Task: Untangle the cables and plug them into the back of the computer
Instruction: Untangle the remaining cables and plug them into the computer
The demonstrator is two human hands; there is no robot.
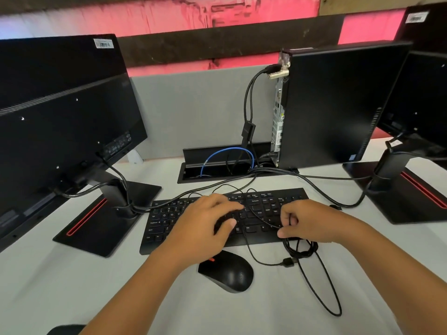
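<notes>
A small black computer (pixel 333 105) stands upright at the back right, its port side (pixel 278 117) facing left with two black cables plugged in near the top. A black keyboard (pixel 266 209) lies in the middle of the white table. Thin black cables (pixel 321 286) loop in a tangle over the keyboard and onto the table, with a loose USB plug (pixel 289 262) lying beside the black mouse (pixel 227 272). My left hand (pixel 205 223) rests over the keyboard, fingers curled on a thin cable. My right hand (pixel 307 221) pinches the bundled cable at the keyboard's front right.
One black monitor (pixel 60 122) stands at the left on its stand, another monitor (pixel 418 97) at the right. An open cable tray (pixel 193 175) behind the keyboard holds a blue cable (pixel 227 151). A grey partition (pixel 193 110) closes off the back.
</notes>
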